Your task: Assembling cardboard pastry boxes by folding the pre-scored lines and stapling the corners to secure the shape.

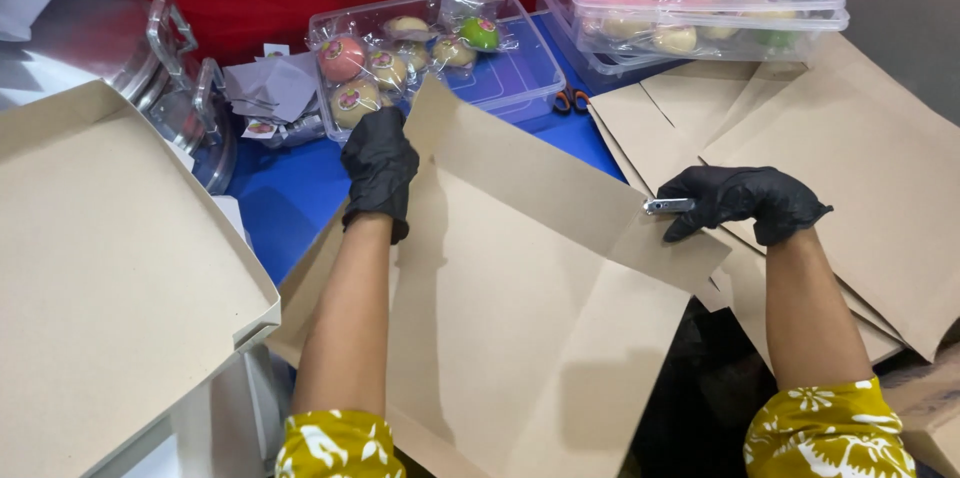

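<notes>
— Fingers of our left hand (380,170), in a black glove, are curled shut over the upper corner of the brown cardboard sheet (520,318), lifting that flap off the blue table (290,193).

— And our right hand (745,200)? We see it closed round a small silvery tool (668,205), its tip resting at the sheet's right edge.

— How will the sheet handle, do we think?

— Light and fairly stiff, we judge, yet it bends readily along its creases. The surface looks dry, not slippery.

— So we hold it by corners and edges?

— Yes, near a fold; a grip in the middle would likely buckle it. More flat sheets (850,148) lie to the right, and clear tubs of wrapped sweets (400,63) sit beyond.
</notes>
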